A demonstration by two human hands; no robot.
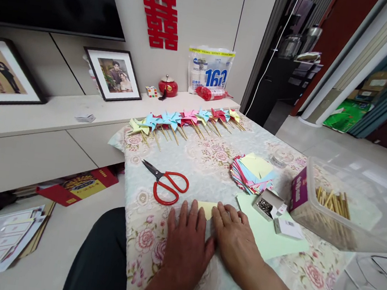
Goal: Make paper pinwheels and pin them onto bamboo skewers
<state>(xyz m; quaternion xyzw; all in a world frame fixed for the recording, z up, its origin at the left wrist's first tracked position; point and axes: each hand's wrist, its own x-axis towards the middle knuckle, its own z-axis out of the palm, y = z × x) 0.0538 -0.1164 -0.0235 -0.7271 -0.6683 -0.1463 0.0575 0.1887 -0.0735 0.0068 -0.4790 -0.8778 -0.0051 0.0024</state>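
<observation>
The yellow paper point(207, 209) lay on the tablecloth point(207, 177), near and right of the scissors point(158, 175). Left hand point(186, 243) and right hand point(237, 235) rested fingers flat along its sides, unclenched. It seemed light, thin, easily creased, best taken by its edges

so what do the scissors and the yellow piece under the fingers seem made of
Scissors: the dark, pointed blades look like metal; the smooth, even red of the handles suggests plastic. Yellow piece: probably matte paper, judging by its thin, flat look.
</observation>
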